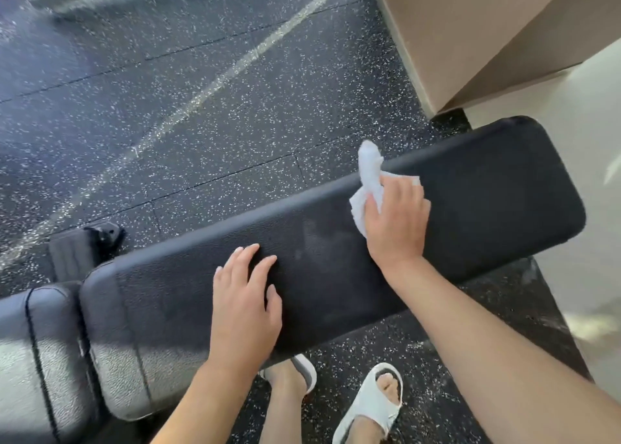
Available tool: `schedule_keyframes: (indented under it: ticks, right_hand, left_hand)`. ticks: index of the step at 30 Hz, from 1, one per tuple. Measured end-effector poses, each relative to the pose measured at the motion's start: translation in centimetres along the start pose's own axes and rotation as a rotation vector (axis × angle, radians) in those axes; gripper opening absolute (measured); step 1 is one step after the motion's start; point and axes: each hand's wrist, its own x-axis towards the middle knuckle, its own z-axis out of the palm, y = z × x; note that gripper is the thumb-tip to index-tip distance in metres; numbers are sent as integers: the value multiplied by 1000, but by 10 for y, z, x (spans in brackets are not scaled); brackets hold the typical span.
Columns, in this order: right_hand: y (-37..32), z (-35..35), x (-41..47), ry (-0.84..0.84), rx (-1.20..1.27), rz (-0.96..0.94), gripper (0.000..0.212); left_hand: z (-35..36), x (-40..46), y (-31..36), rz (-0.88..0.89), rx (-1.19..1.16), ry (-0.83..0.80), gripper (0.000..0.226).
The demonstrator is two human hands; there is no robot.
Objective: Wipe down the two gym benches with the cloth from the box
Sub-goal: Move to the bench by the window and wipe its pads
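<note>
- At 6 o'clock, nearest the camera: two feet in pale slide sandals (373,406) on the speckled black rubber floor (188,107), the left one partly hidden under the bench edge.
- Just above, from 8 toward 2 o'clock: long black padded bench (487,208), running diagonally, textured vinyl, far end rounded.
- At 8 o'clock: separate seat pad (37,359) with stitched seams, right beside the long pad's near end, narrow gap between the two.
- Near centre, toward 6 o'clock: left hand (245,309) laid flat on the bench top, palm down, fingers straight and slightly spread, thumb out to the side, gripping nothing.
- At 3 o'clock from centre: right hand (396,218) pressed down onto the white cloth (368,181), fingers extended and close together over it, thumb alongside; fingertips partly covered by the fabric.
- Cloth crumpled, lying on the bench's far half near its far long edge; one twisted end sticking up past that edge toward 12 o'clock, the rest bunched under the palm and showing on the thumb side.
- At 9 o'clock, beyond the bench: dark frame foot (84,245) resting on the floor.
- Across the floor from 8 to 1 o'clock: faint pale diagonal streak.
- At 1 o'clock, farthest: brown cardboard box (470,33), well apart from the cloth, only its outer walls showing; contents cannot be told.
- At 3 o'clock edge: pale smooth flooring beside the rubber mat.
</note>
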Motion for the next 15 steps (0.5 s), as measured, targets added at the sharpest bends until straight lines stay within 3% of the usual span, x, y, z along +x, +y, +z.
schedule_keyframes:
  ticks: [5,9,11,15]
  right_hand:
    - [-70,22,-85,-40,91,-417,30]
    - [-22,7,-62,91,142,-548,25]
    - [30,-5,-31,124,61,-467,29]
    - [159,-38,33,51,-59,-16,45]
  left_hand:
    - [6,-3,10,58,35,-21,34]
    - [4,-3,18,98,81,-82,36]
    - [7,1,33,153,107,-117,38]
    - [29,24,84,310,125,-153,35]
